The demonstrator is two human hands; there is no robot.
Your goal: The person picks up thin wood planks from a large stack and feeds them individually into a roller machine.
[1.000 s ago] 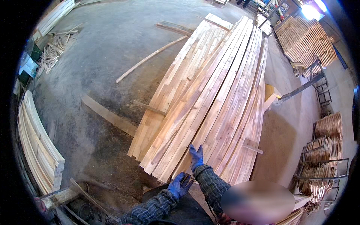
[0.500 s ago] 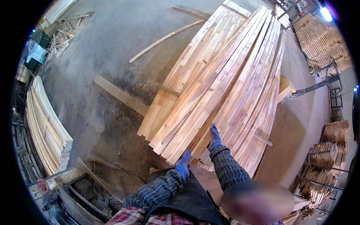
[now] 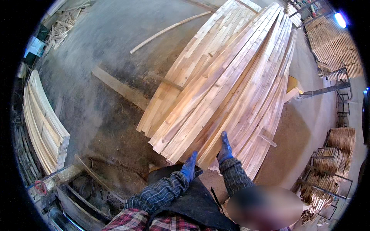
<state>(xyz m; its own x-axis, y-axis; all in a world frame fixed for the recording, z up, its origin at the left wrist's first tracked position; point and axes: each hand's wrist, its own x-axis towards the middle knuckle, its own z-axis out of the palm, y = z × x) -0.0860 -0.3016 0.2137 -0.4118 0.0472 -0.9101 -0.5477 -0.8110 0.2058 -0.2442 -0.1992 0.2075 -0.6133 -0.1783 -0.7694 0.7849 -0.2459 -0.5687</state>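
Note:
A big stack of long pale wooden planks [image 3: 227, 81] lies on the concrete floor and runs away from me to the upper right. Both my hands wear blue gloves and are at the stack's near end. My left hand [image 3: 189, 165] grips the near end of a plank [image 3: 200, 142] on the lower left of the stack. My right hand [image 3: 224, 148] lies a little farther up along the same plank, with its fingers closed over the edge. Dark checked sleeves cover both forearms.
A second stack of planks [image 3: 42, 123] stands at the left. A loose board [image 3: 119, 87] and a thin curved strip [image 3: 169, 29] lie on the dusty floor [image 3: 96, 57]. Racks of stacked wood [image 3: 335, 46] fill the right side, and machine parts [image 3: 77, 188] sit at the lower left.
The view has shifted and drawn closer to the stack. Both hands have reached farther forward along the near end of the planks, the right one ahead of the left.

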